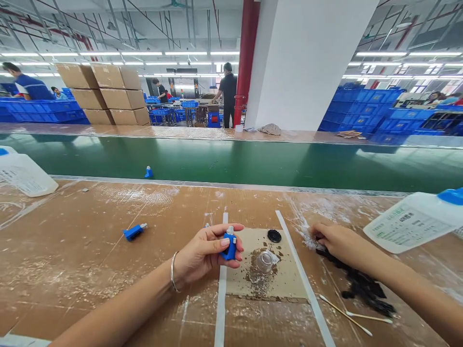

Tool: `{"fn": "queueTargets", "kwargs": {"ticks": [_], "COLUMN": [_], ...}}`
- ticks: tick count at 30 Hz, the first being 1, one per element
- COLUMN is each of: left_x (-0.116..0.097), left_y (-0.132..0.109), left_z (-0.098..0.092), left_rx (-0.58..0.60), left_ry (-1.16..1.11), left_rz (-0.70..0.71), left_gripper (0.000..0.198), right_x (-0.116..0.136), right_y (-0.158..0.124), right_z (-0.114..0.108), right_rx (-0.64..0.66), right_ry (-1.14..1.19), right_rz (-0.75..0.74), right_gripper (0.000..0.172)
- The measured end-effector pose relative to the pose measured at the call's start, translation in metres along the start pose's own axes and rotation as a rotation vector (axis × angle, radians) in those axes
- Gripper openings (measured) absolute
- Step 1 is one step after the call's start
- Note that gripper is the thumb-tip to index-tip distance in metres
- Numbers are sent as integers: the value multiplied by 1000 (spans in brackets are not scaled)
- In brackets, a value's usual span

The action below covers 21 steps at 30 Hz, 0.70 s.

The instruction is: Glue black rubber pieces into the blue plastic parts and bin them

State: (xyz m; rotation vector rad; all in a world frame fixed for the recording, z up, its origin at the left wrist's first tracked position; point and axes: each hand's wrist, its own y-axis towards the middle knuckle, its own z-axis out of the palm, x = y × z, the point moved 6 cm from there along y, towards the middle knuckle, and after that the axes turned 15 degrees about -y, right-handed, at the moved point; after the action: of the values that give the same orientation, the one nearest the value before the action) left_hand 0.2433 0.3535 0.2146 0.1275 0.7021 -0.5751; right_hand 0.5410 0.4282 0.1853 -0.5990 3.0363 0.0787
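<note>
My left hand is closed round a small blue plastic part with a white tip, held just left of a stained cardboard pad. On the pad stand a small clear cup and a black round cap. My right hand rests knuckles-up at the near end of a pile of small black pieces, fingers curled onto the pile; what they pinch is hidden.
Another blue part lies on the brown bench at left and one sits on the green conveyor belt. White bottles lie at far left and right. Two cotton swabs lie near the front. People work far behind.
</note>
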Motion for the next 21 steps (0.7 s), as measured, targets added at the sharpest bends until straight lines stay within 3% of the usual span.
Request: {"fn": "queueTargets", "kwargs": {"ticks": [5, 8, 10, 12, 16, 21], "left_x": [-10, -30, -51, -69, -80, -92], "left_y": [-6, -32, -60, -89, -118, -128], "left_z": [1, -23, -49, -67, -88, -104], "left_rx": [-22, -201, -391, -529, -500, -516], "left_ry": [85, 285, 605, 1079, 1887, 2289], "left_rz": [75, 210, 357, 481, 453, 291], "left_gripper": [34, 33, 30, 31, 43, 56], "right_x": [-1, 0, 2, 5, 21, 33], "right_y": [-2, -4, -9, -19, -52, -78], "right_z": [4, 1, 0, 1, 10, 26], "right_rx": [-44, -90, -121, -186, -380, -465], "right_ry": [1, 28, 51, 71, 61, 65], "right_rz": [-26, -56, -68, -67, -152, -207], "right_gripper": [21, 19, 18, 19, 23, 21]}}
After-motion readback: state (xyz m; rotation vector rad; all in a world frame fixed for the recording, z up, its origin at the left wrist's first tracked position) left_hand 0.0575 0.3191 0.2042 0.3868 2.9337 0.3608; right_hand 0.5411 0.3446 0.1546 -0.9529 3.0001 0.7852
